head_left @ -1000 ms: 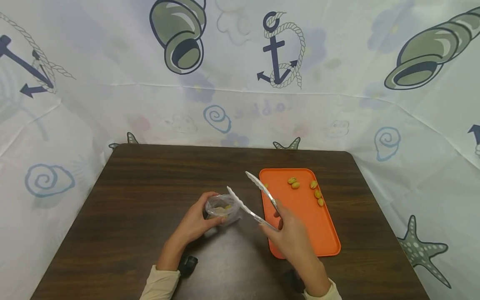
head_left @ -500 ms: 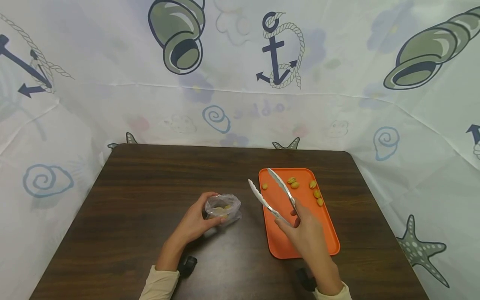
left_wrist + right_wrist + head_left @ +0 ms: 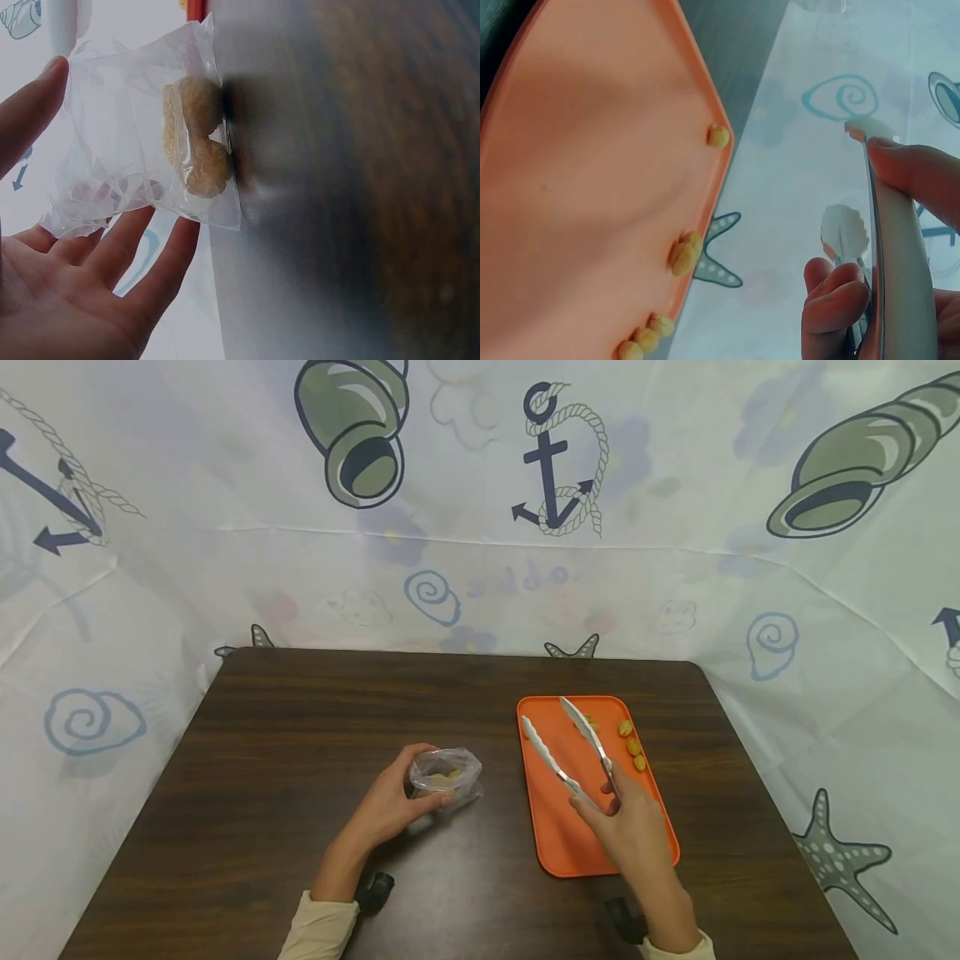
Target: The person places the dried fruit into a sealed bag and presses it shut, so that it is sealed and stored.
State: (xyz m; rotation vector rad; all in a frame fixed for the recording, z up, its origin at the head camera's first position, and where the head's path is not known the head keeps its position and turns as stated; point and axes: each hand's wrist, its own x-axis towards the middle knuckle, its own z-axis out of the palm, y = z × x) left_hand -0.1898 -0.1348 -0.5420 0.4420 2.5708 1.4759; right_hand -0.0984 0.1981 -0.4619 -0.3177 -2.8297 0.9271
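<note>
My left hand (image 3: 390,806) holds an open clear plastic bag (image 3: 467,767) upright, low over the table, between thumb and fingers. Inside the bag are several small yellow-brown lumpy pieces (image 3: 204,165). My right hand (image 3: 633,827) grips a pair of tongs (image 3: 545,753) with pale tips, held over the orange tray (image 3: 558,856). The tongs' arms are spread, with nothing between the tips. More such pieces (image 3: 626,728) lie along the tray's far and right edges; in the head view the tongs partly cover some. The right wrist view shows them as loose groups (image 3: 682,255) near the rim.
The dark wood-grain table (image 3: 300,718) extends left of the bag and beyond the tray. A white cloth (image 3: 480,527) printed with shells and anchors hangs behind and at both sides. Dark straps with small devices (image 3: 375,893) sit at the wrists.
My right hand has carried the spread tongs rightward, from beside the bag's mouth to above the tray. The left hand and bag have stayed in place.
</note>
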